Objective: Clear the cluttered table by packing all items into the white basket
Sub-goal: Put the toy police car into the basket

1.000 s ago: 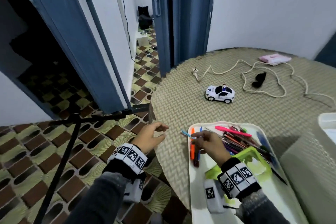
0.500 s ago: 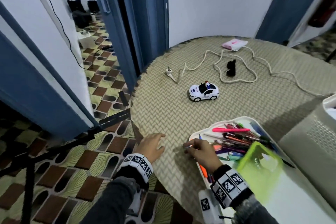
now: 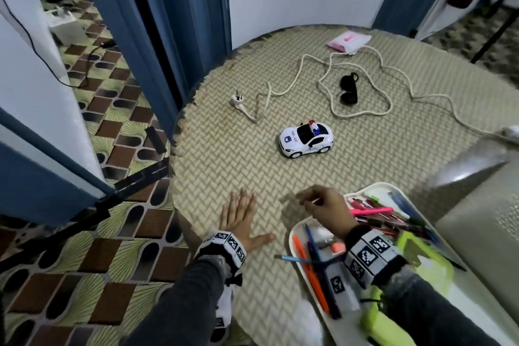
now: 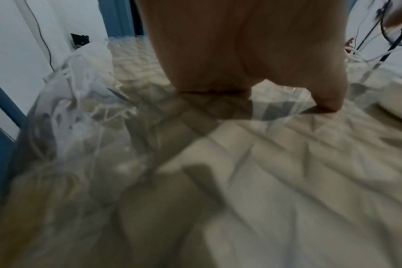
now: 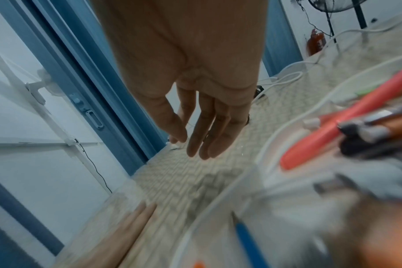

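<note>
My left hand (image 3: 241, 216) lies flat on the woven table (image 3: 224, 166), fingers straight and thumb spread; in the left wrist view the palm (image 4: 241, 45) presses the mat. My right hand (image 3: 317, 202) hovers over the left corner of a white tray (image 3: 377, 184) of pens (image 3: 373, 209). Its fingers (image 5: 195, 145) hang relaxed and hold nothing. A blue pen (image 3: 289, 258) pokes over the tray's edge. The white basket (image 3: 483, 222) stands at the right. A toy police car (image 3: 306, 139), a white cable (image 3: 334, 109), black sunglasses (image 3: 349, 88) and a pink packet (image 3: 348, 41) lie farther back.
A lime green container (image 3: 421, 258) sits on the tray under my right forearm. The table's round edge (image 3: 174, 177) drops to a tiled floor on the left, where a black tripod leg (image 3: 134, 180) runs close by. Blue door frames (image 3: 157, 36) stand behind.
My left hand came from beside the table edge and now lies flat on the mat. My right hand let go of the pens it pinched and lifted off the tray.
</note>
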`<state>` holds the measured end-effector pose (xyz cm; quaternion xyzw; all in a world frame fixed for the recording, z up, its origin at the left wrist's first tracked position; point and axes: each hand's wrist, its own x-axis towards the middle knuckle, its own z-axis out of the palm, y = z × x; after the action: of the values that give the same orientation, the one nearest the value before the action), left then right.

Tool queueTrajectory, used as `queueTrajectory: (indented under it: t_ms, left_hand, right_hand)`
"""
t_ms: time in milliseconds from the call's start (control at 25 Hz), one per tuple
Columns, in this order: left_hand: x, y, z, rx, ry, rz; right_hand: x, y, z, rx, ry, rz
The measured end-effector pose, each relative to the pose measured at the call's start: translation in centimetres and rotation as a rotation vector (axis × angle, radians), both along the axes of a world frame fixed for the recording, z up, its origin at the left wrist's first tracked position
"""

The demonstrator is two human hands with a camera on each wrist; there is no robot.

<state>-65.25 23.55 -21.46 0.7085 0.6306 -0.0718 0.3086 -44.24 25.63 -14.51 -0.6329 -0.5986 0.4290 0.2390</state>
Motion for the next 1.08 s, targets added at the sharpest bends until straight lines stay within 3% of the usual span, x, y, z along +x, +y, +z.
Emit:
queueTrajectory:
  t_ms: [120, 280, 400, 520, 720, 840, 1000, 1080]
  left_hand:
    - [-0.1, -0.3, -0.5, -0.016, -0.017, -0.010]
    - [-0.2, -0.2, -0.2, -0.039, -0.045, 0.011]
    - [-0.1, -0.4, 0.3, -0.053, -0.055, 0.017]
    - [-0.1, -0.3, 0.5, -0.051, -0.051, 0.017]
    - [-0.2, -0.4, 0.3, -0.046, -0.045, 0.024]
    - [-0.3, -0.4, 0.1, -0.042, -0.038, 0.018]
    - [-0.4, -0.4, 0.0, -0.046, -0.037, 0.007]
    - [-0.4, -0.2, 0.0, -0.043, -0.059, 0.008]
  right_hand:
    - [0.3, 4.9, 0.6, 0.163, -0.021, -0.004]
    - [1.4, 12.3, 0.2, 0.366, -0.275, 0.016]
    - [2.2, 16.4, 0.4, 0.274, -0.517, 0.160]
    - [2.6, 17.8, -0.8, 0.129, -0.624, 0.293]
    - [2.2, 15.6, -2.7, 0.247, -0.860, 0.240]
    - [2.2, 14.7, -2.9, 0.206, -0.724, 0.224]
    - [2.3, 13.4, -2.6, 0.149, -0.668, 0.207]
    - [2.4, 12.1, -2.2, 0.201, -0.531, 0.151]
